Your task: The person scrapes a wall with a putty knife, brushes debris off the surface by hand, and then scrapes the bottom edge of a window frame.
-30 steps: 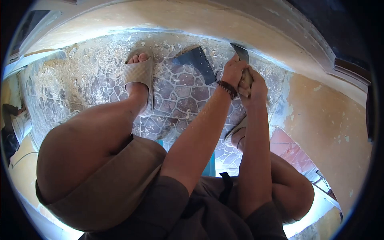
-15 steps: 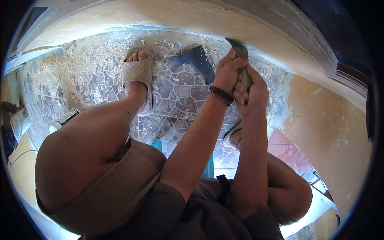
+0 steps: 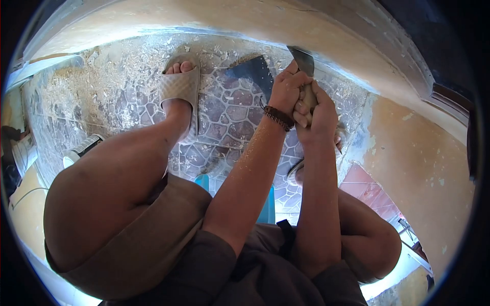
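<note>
Both my hands are wrapped around one scraper [image 3: 302, 60], whose metal blade points up at the base of the wall. My left hand [image 3: 289, 94], with a dark bracelet at its wrist, is closed around the left side of the handle near the blade. Closed on the right side and lower end is my right hand [image 3: 322, 111]. Between the palms most of the handle is hidden. The blade's edge meets the strip where the yellowish wall [image 3: 229, 23] joins the floor. Left of my hands, a dark flat sheet [image 3: 255, 72] lies on the floor.
Pale flakes litter the stone-patterned floor [image 3: 227, 109], thickest at the left. My sandalled foot [image 3: 179, 84] is planted near the wall. Something turquoise [image 3: 266, 206] shows beneath me. Reddish tiles [image 3: 368, 189] lie to the right, and a white bucket-like container [image 3: 24, 154] stands far left.
My hands and the scraper have shifted slightly left, and the blade still meets the wall's base. The whole view has moved a little. Both hands keep their grip.
</note>
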Demonstrator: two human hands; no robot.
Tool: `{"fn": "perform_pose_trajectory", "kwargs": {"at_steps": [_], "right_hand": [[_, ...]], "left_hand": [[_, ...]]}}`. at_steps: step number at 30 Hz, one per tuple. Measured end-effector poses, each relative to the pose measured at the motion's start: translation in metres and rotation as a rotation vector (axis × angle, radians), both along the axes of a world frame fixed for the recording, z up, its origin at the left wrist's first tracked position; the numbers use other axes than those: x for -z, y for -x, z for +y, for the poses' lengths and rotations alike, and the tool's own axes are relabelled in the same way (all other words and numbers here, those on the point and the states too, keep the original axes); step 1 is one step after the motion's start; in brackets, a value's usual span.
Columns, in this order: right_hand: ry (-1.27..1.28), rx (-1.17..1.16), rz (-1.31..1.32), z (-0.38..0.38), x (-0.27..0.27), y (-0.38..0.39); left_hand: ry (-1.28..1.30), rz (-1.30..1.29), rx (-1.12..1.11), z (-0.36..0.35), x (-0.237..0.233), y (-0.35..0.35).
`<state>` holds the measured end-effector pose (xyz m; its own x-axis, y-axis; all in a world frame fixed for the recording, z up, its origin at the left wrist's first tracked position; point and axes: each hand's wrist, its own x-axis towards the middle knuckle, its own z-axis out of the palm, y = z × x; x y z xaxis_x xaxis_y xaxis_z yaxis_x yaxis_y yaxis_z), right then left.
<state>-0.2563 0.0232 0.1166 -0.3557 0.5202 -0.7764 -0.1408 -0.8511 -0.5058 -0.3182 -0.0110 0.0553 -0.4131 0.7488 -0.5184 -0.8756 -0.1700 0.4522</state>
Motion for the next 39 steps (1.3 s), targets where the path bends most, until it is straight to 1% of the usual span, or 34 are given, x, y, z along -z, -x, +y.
{"fn": "perform_pose_trajectory", "kwargs": {"at_steps": [2,3,5,6,8,9,11,12,14,15,17,18,20,21,23,24,25,26,29,31,34,35,38,39], "right_hand": [[-0.010,-0.014,0.011,0.006,-0.001,-0.001],[0.006,-0.025,0.039,0.009,0.008,-0.005],[0.042,-0.044,0.094,0.013,0.031,-0.011],[0.031,-0.024,0.075,0.010,0.023,-0.007],[0.007,0.024,0.028,0.001,-0.003,0.000],[0.015,0.015,0.055,0.006,-0.002,-0.002],[0.033,-0.006,0.108,0.017,0.007,-0.006],[0.027,-0.011,0.081,0.015,0.013,-0.008],[0.016,-0.033,0.038,0.011,0.023,-0.007],[0.007,-0.025,0.038,0.006,0.016,-0.003],[-0.018,0.006,0.027,-0.006,-0.004,-0.001],[-0.014,-0.018,0.020,-0.001,0.001,-0.003],[-0.001,-0.058,0.001,0.008,0.018,-0.012],[-0.001,-0.042,-0.021,0.005,0.019,-0.014],[-0.010,-0.028,-0.037,0.004,0.021,-0.007],[-0.024,-0.023,-0.048,0.001,0.013,-0.002],[-0.041,-0.012,-0.062,-0.004,-0.002,0.002],[-0.061,-0.002,-0.076,-0.005,-0.010,0.005],[0.013,-0.067,0.023,0.015,0.037,-0.013],[-0.003,-0.023,-0.024,0.004,0.015,-0.003],[-0.027,0.004,-0.060,0.000,-0.013,0.012],[-0.032,0.003,-0.071,0.000,-0.014,0.012],[0.002,-0.074,0.002,0.013,0.020,-0.001],[0.008,-0.027,-0.027,0.007,0.015,0.002]], "left_hand": [[0.046,0.010,-0.002,0.011,0.001,0.003],[0.073,0.011,-0.003,0.011,0.002,0.002],[0.071,-0.067,-0.003,0.003,0.004,-0.002],[0.063,-0.096,-0.010,0.004,0.003,0.000],[0.044,0.031,-0.029,0.006,-0.003,-0.001],[0.034,0.092,-0.038,0.007,-0.006,-0.001],[0.072,-0.029,0.001,0.016,-0.008,0.005],[0.098,-0.095,0.023,0.014,-0.005,0.002],[0.120,0.018,0.040,0.003,-0.001,-0.002],[0.125,0.084,0.043,0.002,0.000,0.001],[0.074,0.104,0.041,0.000,-0.005,0.003],[0.049,0.110,0.041,0.000,-0.006,0.002],[0.105,0.011,0.033,0.005,0.008,0.000],[0.140,-0.040,0.029,0.003,0.009,-0.002],[0.065,-0.014,-0.001,0.001,0.009,-0.002],[0.026,-0.001,-0.011,0.002,0.005,0.000],[0.039,0.098,-0.022,0.003,0.003,-0.001],[0.060,0.091,-0.007,0.006,0.003,0.001],[0.120,0.038,0.026,0.004,0.007,-0.003],[0.134,-0.005,0.017,0.002,0.004,0.002],[0.007,0.003,-0.099,0.005,-0.007,0.005],[0.020,0.047,-0.047,0.008,0.000,0.006],[0.156,-0.036,0.040,0.003,0.012,0.003],[0.195,0.020,-0.022,0.005,0.010,0.002]]}}
